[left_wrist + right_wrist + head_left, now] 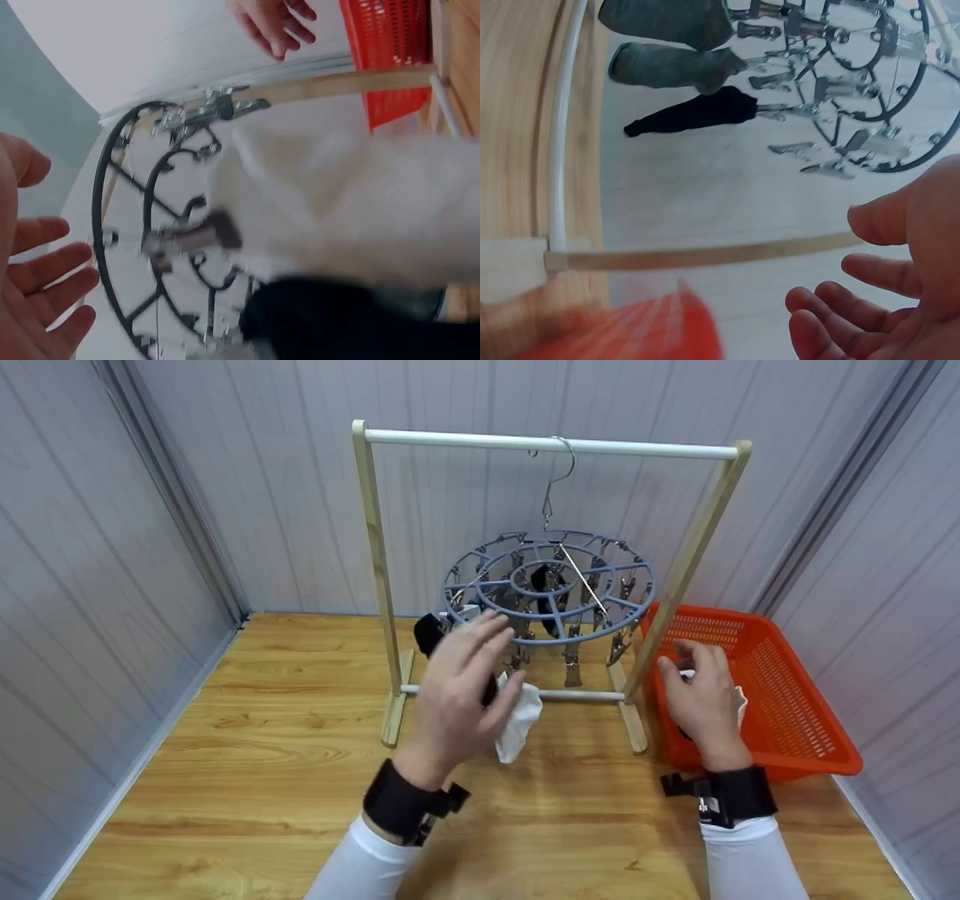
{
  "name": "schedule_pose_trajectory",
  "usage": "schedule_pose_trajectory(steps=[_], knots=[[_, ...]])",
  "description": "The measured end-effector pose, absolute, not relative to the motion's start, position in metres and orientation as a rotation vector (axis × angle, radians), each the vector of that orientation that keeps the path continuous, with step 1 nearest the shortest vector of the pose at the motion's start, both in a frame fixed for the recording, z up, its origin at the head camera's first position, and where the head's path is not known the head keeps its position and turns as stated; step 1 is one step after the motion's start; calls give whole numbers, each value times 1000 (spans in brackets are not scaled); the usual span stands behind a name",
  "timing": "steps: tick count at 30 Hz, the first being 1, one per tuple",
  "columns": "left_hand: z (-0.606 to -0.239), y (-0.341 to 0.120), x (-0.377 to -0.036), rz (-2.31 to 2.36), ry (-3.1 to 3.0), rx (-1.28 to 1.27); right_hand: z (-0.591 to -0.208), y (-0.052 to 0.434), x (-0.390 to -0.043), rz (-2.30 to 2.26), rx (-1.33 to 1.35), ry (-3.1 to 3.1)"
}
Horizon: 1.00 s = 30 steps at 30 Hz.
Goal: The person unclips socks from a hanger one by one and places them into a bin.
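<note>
My left hand (457,697) is held up in front of the left side of a round blue-grey clip hanger (555,642), its fingers loosely bent and nothing in them. Close by hangs a white sock (519,724), partly behind the thumb; the left wrist view shows it large and blurred, beside a black sock (322,319). Over the red basket (814,697) hovers my right hand (703,697), fingers relaxed and holding nothing. Two grey-green socks, one lower (667,67), and a slim black sock (694,114) hang from clips in the right wrist view.
A wooden stand with a white top bar (480,439) carries the hanger by a metal hook (574,461). Several bare clips, such as one metal clip (572,664), dangle from the rings. Small white cloth (742,706) shows in the basket behind the right hand. Panelled walls enclose the wooden table (285,780).
</note>
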<state>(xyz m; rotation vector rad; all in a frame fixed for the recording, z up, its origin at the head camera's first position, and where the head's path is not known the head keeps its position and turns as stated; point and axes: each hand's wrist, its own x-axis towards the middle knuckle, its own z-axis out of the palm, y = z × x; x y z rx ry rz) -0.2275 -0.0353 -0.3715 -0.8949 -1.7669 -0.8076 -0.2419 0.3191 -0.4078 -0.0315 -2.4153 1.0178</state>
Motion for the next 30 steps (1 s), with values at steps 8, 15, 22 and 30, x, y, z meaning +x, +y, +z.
schedule_pose_trajectory(steps=[8, 15, 22, 30], knots=[[-371, -66, -242, -814, -1804, -724, -400, 305, -237, 1141, 48, -2510], [-373, -60, -241, -660, -1932, -767, -400, 298, -237, 1119, 92, -2592], [-377, -57, -240, -607, -1978, -813, -405, 290, -238, 1144, 166, -2600], [-377, -47, -237, -609, -1956, -848, -410, 286, -239, 1262, 366, -2699]])
